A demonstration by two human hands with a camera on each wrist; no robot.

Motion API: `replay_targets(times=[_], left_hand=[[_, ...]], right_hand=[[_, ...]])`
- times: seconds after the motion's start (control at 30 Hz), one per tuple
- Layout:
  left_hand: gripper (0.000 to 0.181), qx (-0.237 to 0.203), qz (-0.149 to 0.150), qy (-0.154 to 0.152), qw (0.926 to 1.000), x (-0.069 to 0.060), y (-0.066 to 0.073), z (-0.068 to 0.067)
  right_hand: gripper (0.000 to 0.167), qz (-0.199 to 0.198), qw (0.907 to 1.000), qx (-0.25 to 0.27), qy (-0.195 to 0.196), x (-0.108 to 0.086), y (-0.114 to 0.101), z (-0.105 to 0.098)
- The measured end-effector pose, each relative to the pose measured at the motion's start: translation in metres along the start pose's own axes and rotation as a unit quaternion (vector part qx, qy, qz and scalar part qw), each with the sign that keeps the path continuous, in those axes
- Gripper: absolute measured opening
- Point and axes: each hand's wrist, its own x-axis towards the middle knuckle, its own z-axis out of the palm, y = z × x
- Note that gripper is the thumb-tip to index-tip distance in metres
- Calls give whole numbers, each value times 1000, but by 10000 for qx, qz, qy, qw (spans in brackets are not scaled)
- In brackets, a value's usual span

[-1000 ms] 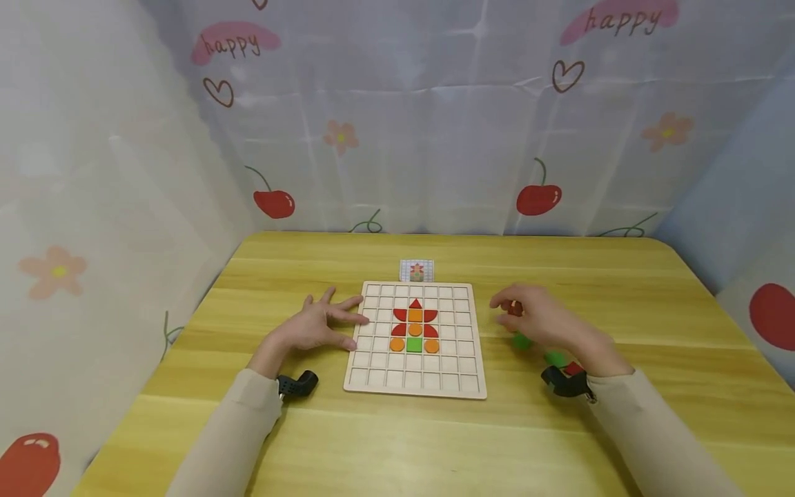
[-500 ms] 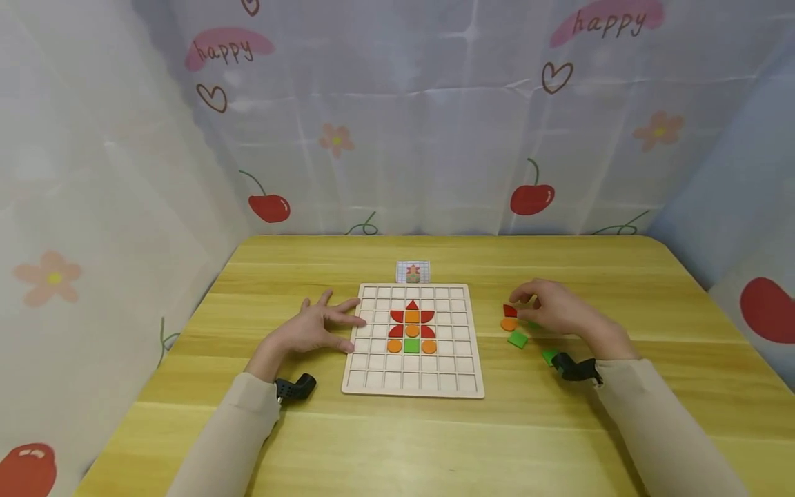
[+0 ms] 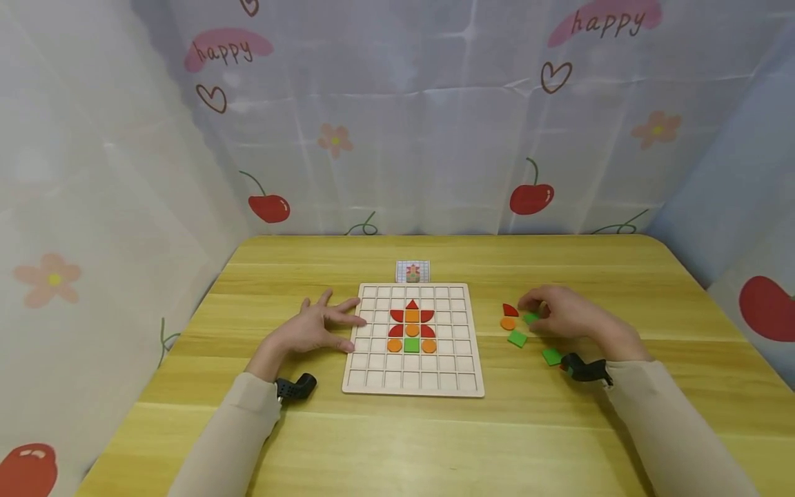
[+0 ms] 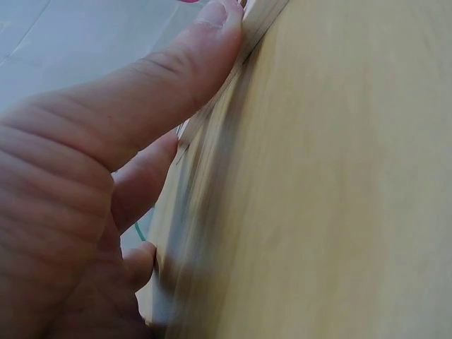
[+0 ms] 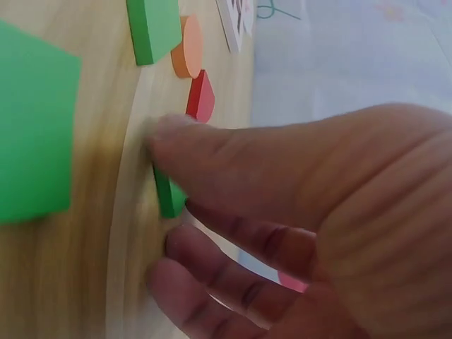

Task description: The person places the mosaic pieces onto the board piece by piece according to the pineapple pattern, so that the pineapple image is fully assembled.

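Spread fingers of my left hand touch the left edge of a pale wooden grid board; in the left wrist view the thumb lies along that edge. On the board, red, orange and green tiles form a figure: a red triangle on top, red curved pieces, orange discs and a green square. Right of the board, my right hand pinches a green tile low at the table, between thumb and fingers. The thumb hides part of that tile in the right wrist view.
Between board and right hand lie a red quarter-circle, an orange disc and a green square tile. Another green tile sits under the right wrist camera. A small pattern card touches the board's far side.
My right hand has moved right, off the red quarter-circle and orange disc, and down to the green tile. These loose pieces now show. The left hand stays at the board.
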Motion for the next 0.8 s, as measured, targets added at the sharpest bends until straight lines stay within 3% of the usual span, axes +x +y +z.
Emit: replay_targets(times=[0.5,0.8], left_hand=[[50,-43,-34,-13,10000,1,-3,1],[51,10,-78,10,10000,1,-2,2]], right_hand=[[22,53,10000,0,-43,-5,4,3],[23,20,9996,-42,285,3,-31,2]])
